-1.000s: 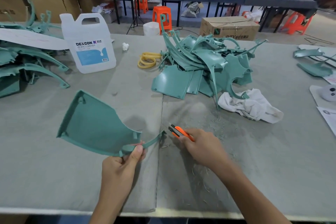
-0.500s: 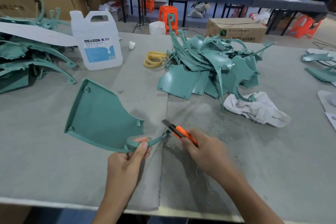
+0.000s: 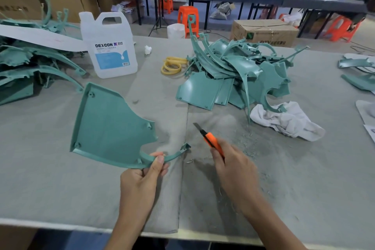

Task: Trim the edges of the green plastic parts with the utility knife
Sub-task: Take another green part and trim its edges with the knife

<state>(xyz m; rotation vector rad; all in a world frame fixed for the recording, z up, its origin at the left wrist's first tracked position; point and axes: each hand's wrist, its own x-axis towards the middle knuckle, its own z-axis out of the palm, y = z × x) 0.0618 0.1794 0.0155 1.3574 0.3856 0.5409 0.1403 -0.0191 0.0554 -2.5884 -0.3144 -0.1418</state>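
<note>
One green plastic part (image 3: 109, 128) is held just above the table (image 3: 60, 189) at about 8 o'clock of the view's centre. Its thin curved arm is pinched between thumb and fingers of the left hand (image 3: 142, 180). The utility knife (image 3: 211, 140) is gripped in the curled fingers of the right hand (image 3: 233, 166) at 5 o'clock. Its blade is extended and pointed toward 11 o'clock, near the arm's tip but apart from it, so no cut is being made at this instant. Fine shavings (image 3: 249, 148) are scattered around the knife hand, from which it is judged that some trimming has been done. A heap of green parts (image 3: 239, 73) is seen at 1 o'clock and another (image 3: 30, 67) at 10 o'clock. Which heap is finished cannot be told, and much work is judged to be left.
</note>
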